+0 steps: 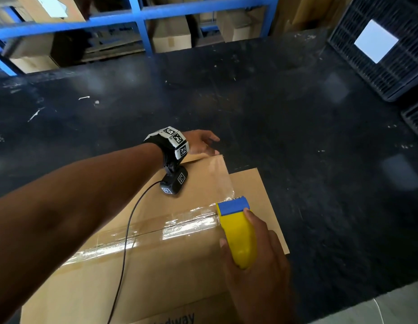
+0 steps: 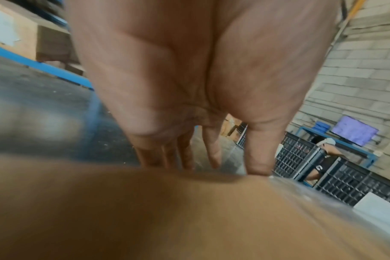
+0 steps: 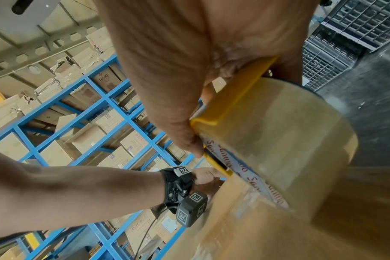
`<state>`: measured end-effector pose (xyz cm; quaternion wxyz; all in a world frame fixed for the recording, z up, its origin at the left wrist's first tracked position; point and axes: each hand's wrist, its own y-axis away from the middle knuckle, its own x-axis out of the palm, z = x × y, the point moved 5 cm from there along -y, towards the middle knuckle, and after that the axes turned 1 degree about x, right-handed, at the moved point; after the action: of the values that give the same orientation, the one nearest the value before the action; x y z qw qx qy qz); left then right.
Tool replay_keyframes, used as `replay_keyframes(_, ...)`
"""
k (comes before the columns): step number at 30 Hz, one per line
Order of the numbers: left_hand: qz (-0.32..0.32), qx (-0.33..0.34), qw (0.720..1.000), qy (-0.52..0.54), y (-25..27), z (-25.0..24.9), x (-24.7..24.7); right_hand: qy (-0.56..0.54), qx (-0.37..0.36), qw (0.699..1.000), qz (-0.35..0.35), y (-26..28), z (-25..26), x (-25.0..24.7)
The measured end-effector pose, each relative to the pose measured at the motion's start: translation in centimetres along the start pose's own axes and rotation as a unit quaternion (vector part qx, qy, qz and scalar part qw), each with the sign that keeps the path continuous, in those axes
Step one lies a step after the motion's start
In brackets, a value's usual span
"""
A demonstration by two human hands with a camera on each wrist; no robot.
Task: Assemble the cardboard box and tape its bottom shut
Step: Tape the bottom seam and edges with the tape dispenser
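Head view: a cardboard box point(image 1: 137, 265) lies on the dark tabletop point(image 1: 296, 113). The left hand point(image 1: 201, 142), fingers relaxed, presses its far edge. Right wrist view: the right hand point(image 3: 178, 70) grips a yellow tape dispenser point(image 3: 229, 100) and its roll point(image 3: 278, 133).

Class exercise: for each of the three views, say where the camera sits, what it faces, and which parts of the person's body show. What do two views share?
Head: looks down at the box; shows both forearms, left hand, right hand gripping the tape gun.
Left wrist: under the left palm, facing the fingers at the box's far edge.
Right wrist: under the right palm, facing the tape roll.
Shared: head and right wrist both show the left wrist camera.
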<state>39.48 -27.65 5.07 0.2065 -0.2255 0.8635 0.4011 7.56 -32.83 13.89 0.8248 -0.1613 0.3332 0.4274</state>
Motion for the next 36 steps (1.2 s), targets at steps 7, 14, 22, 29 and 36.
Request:
replay_keyframes(7, -0.119, 0.077, 0.989, -0.042, 5.2, -2.0, -1.2, 0.000, 0.015, 1.000, 0.021, 0.5, -1.0, 0.4)
replay_keyframes(14, -0.135, 0.122, 0.964, -0.192, 17.4, -1.0, 9.1, 0.011, 0.042, 0.999, 0.013, 0.5, -0.9, 0.0)
replay_keyframes(22, -0.065, 0.067, 0.964, -0.250, 16.8, 2.1, 13.4, 0.029, 0.002, 1.000, 0.009, 0.5, -1.1, -0.4)
replay_keyframes(29, -0.074, 0.058, 0.964, -0.247, 17.4, 1.7, 13.0, 0.038, 0.014, 0.998, 0.050, 5.9, -3.7, -3.7)
replay_keyframes(36, -0.062, 0.036, 0.964, -0.258, 18.2, 1.2, 12.7, 0.035, 0.031, 0.999, 0.023, 14.8, -7.5, -6.5)
